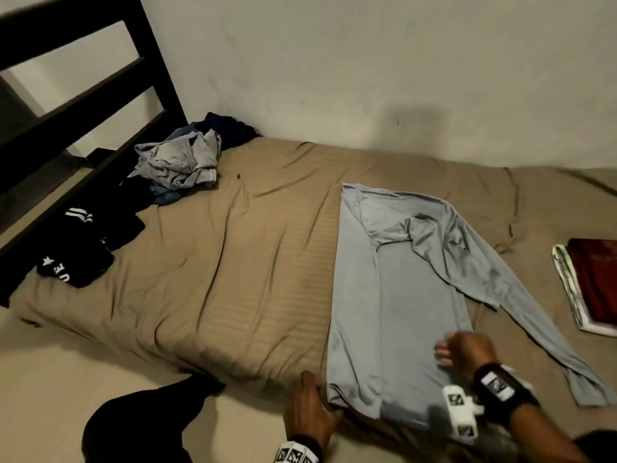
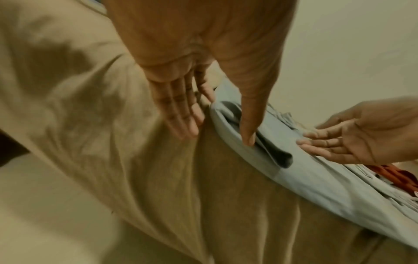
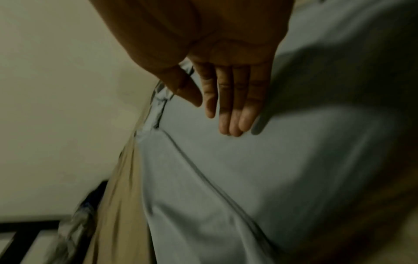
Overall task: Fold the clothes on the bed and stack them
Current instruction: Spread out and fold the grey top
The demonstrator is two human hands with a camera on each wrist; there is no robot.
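Note:
A light blue-grey long-sleeved shirt lies spread on the tan bed sheet, one side folded inward and one sleeve trailing toward the lower right. At the shirt's near left hem corner, my left hand lies with straight fingers on the sheet and its thumb on the hem edge. My right hand lies flat over the shirt near the hem, its fingers straight and touching the cloth. Neither hand grips anything.
Unfolded clothes are heaped at the far left of the bed: a grey garment, dark blue cloth and black clothes with white markings. A dark bed frame stands behind them. A dark red book lies at the right edge.

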